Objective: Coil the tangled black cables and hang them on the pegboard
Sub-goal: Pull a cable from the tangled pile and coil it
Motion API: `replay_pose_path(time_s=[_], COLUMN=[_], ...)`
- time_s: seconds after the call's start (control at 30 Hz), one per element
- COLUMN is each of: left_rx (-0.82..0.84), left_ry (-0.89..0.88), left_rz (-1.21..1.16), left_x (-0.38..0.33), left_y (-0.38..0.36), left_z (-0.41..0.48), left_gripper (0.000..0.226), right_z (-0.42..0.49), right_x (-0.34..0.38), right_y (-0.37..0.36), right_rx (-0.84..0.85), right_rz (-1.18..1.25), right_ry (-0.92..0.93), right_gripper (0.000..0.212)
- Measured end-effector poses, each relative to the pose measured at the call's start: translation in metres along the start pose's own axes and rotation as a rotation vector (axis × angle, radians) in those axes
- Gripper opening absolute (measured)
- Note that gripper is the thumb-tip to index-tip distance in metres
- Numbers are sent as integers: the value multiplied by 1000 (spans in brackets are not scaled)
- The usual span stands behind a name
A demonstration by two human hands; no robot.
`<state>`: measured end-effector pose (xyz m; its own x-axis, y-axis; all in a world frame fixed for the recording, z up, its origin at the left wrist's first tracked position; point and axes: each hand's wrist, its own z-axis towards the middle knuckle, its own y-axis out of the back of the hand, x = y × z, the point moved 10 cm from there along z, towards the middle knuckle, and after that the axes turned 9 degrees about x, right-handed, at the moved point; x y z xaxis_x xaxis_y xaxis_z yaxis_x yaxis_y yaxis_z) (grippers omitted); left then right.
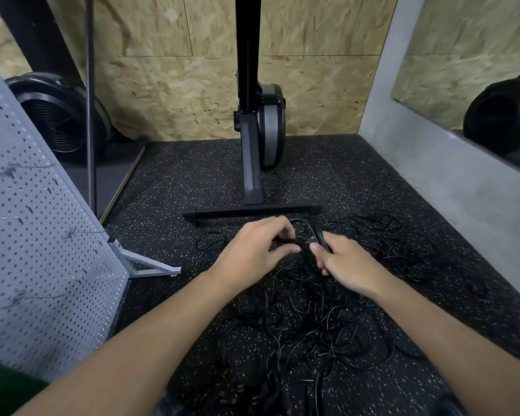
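A tangle of thin black cables [321,319] lies spread over the speckled black floor, reaching from the bottom edge to the right. Above the heap, my left hand [258,250] and my right hand [345,262] meet, both curled round a small bundle of black cable [308,240] with a loop rising between them. The grey pegboard [36,235] leans at the left on a metal foot, with small hooks on it and no cable hanging there.
An upright black exercise machine [258,121] stands just behind my hands, its floor bar [252,212] close to the cables. A concrete wall with a mirror [469,70] runs along the right. A black fan-like wheel [60,115] sits at the back left.
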<state>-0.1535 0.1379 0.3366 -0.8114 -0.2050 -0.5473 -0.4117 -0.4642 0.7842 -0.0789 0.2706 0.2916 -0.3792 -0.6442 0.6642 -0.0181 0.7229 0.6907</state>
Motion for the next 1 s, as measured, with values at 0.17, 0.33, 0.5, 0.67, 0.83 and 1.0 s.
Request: replay_pose_path(time_s=[0.17,0.33,0.5,0.67,0.83,1.0], left_rx=[-56,-125,-161,37,314,-6], left_ry=[24,83,185,398,424,475], left_rz=[-20,-120,-146,-336,-412,-482], left_x=[12,27,39,78,82,81], left_y=[11,19,19,3,-34,-16], left_z=[-3,-5,-6,-17,-28,-19], left_gripper=[19,28,30,22,15,14], right_z=[-1,-5,-5,5,5,6], right_x=[13,26,24,7,13,14], right_y=[-40,-47,-41,-21,0,-3], right_rx=[222,283,216,116,21,13], right_rz=[-63,-161,-51,53,291,372], right_ry=[43,141,122,96,224,233], right_gripper=[43,40,15,28,24,20])
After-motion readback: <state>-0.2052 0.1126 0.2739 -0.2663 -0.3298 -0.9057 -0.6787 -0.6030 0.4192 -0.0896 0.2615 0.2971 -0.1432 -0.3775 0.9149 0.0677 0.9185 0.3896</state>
